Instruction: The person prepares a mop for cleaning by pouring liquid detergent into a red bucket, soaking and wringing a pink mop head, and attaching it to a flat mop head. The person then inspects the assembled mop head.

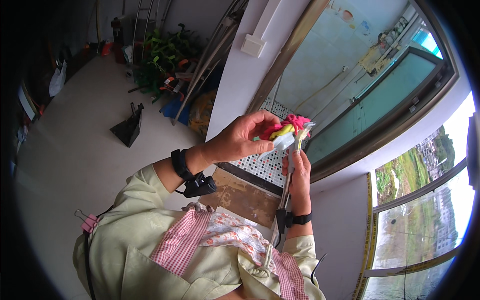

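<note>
My left hand holds a pink chenille mop-like piece with a yellow band and a pale plastic part, pinched between thumb and fingers. Upright in my right hand is the grey plastic end of a metal pole. A clear and yellow part tops that end, right against the pink piece. Whether the two are joined, I cannot tell. Below my hand the pole runs down toward my apron.
Ahead is a doorway with a brown metal frame and a dotted tile floor. A teal door panel stands to the right, near windows. On the left floor are a black dustpan, green plants and leaning poles.
</note>
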Available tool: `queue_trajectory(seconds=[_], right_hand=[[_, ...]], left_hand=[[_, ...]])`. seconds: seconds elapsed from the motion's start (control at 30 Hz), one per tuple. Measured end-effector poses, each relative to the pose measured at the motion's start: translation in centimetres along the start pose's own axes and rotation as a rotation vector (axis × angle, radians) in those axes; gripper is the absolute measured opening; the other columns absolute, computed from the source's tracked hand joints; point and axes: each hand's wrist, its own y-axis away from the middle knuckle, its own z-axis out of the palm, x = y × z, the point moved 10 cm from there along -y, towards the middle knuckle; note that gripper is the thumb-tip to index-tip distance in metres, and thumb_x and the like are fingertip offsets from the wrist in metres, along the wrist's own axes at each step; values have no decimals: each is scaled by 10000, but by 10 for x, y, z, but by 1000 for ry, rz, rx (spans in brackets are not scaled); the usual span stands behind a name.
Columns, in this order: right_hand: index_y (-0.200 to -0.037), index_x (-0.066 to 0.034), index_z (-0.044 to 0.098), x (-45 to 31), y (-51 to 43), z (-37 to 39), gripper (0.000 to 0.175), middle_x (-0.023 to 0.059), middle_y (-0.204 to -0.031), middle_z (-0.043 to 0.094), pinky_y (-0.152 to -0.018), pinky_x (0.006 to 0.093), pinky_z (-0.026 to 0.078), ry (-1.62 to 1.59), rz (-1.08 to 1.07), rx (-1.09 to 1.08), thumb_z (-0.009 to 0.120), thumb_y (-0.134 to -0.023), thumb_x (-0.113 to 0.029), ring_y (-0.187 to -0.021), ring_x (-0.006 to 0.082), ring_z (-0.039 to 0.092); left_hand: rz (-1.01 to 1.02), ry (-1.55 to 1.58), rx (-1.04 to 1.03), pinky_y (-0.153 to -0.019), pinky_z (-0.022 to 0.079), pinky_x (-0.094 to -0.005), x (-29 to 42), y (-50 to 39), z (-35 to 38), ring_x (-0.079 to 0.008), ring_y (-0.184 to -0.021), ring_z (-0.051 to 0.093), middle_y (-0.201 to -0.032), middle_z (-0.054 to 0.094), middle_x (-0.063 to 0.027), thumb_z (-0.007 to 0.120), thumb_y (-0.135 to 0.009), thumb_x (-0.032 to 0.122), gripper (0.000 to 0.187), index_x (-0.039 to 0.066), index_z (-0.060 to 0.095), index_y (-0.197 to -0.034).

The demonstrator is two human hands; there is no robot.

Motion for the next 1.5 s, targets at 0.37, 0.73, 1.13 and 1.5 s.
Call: queue_trajectory(seconds=[0.37, 0.73, 1.13, 1.5], right_hand=[[-1078, -39, 609, 30, -7, 13, 316, 5, -739, 583, -517, 211, 398, 104, -27, -20, 580, -1008, -346, -580, 70, 505], [-1153, -20, 598, 84, 3, 84, 299, 40, -921, 650, -678, 257, 475, 55, 6, -165, 656, -961, -241, -767, 101, 584], [-1000, -52, 666, -38, 22, 271, 244, 95, -996, 666, -739, 352, 516, 530, -696, -436, 756, -777, -11, -908, 287, 621], [-971, -29, 676, -41, 52, 441, 240, 122, -910, 673, -696, 396, 554, 809, -1167, -756, 716, -747, 48, -790, 333, 654]], left_hand=[[-84, -163, 218, -690, 455, -199, -9, 26, -37, -21, -764, 523, -866, 575, 33, 650, -863, 8, 196, 32, 575, -1043], [-104, -807, 272, -684, 447, -226, 37, 71, -53, -49, -754, 504, -836, 528, -13, 603, -816, -26, 157, -7, 547, -962], [-90, -858, 349, -723, 472, -247, 66, 173, -134, -77, -786, 526, -871, 560, -42, 609, -782, -70, 200, 5, 569, -963], [24, -952, 450, -677, 463, -335, 133, 260, -204, -236, -721, 552, -859, 558, -111, 636, -771, -17, 220, 1, 555, -974]])
